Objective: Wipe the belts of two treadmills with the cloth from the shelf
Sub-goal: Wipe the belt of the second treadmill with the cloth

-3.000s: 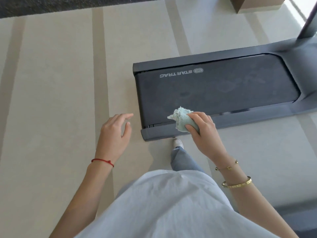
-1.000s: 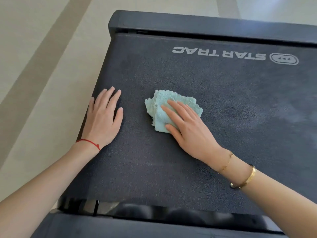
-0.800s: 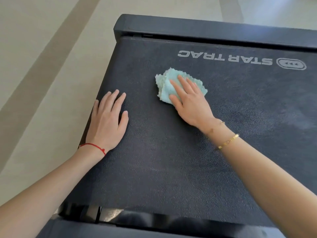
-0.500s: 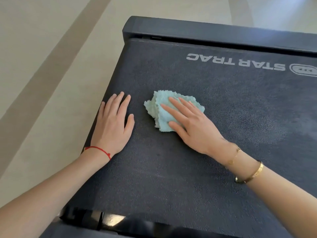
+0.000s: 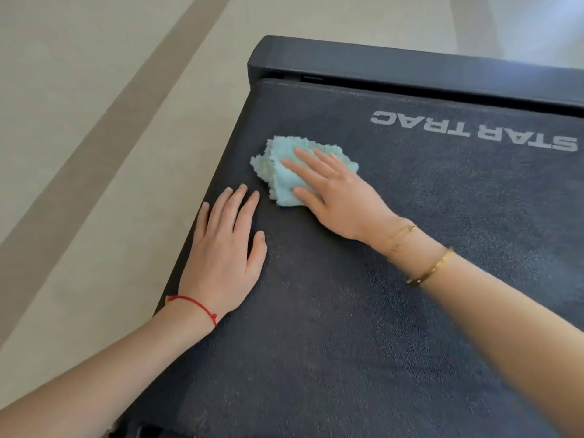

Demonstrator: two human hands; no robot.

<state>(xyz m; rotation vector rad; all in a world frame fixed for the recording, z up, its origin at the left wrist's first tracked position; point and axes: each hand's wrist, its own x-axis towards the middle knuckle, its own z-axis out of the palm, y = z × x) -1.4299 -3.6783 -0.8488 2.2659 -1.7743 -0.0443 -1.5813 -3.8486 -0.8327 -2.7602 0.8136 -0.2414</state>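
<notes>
A dark treadmill belt with white STAR TRAC lettering fills most of the view. A crumpled pale blue cloth lies on the belt near its left edge. My right hand presses flat on the cloth with straight fingers. My left hand rests flat on the belt's left edge, just below and left of the cloth, fingers straight and close to it.
The treadmill's dark end rail runs across the top of the belt. Beige carpet with darker stripes lies to the left and beyond. A second treadmill is not in view.
Three seconds ago I stood holding the cloth above the treadmill; since then both hands came down on the belt. The cloth slid away, back, and now sits further left, closer to my left hand.
</notes>
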